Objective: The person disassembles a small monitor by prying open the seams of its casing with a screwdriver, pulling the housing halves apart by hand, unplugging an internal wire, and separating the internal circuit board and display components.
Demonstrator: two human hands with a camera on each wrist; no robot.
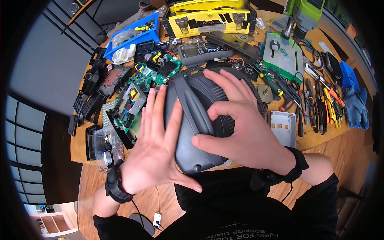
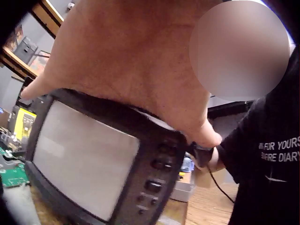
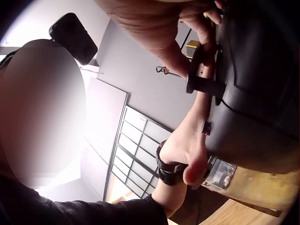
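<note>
My two bare hands are at a dark grey monitor (image 1: 186, 154), which is directly before me at the near edge of a cluttered wooden bench (image 1: 314, 134). I cannot tell whether its whole base rests on the wood.

My left hand (image 1: 152, 146) is spread wide over the monitor's left part, fingers straight, thumb stretched out towards me; it grips nothing. My right hand (image 1: 248, 130) is half closed at the monitor's top, thumb and forefinger bent about the near end of its handle (image 1: 194, 106), the other fingers reaching over the ribbed casing. Both wrists wear black bands (image 1: 119, 182), and I have on a black printed shirt (image 1: 240, 208).

From my left wrist, the monitor shows a pale, unlit screen (image 2: 86, 159) beside a column of dark buttons (image 2: 154, 185).

Left of the monitor are green circuit boards (image 1: 172, 66), black plastic parts and a clear box (image 1: 106, 144) of small pieces. Just beyond it is a grey multimeter (image 1: 190, 61); farther back are a blue bin (image 1: 151, 35) and a yellow toolbox (image 1: 200, 26). Right of it lie a pale grey tray (image 1: 284, 130) and a row of hand tools, with a green drill press (image 1: 304, 12) beyond.
</note>
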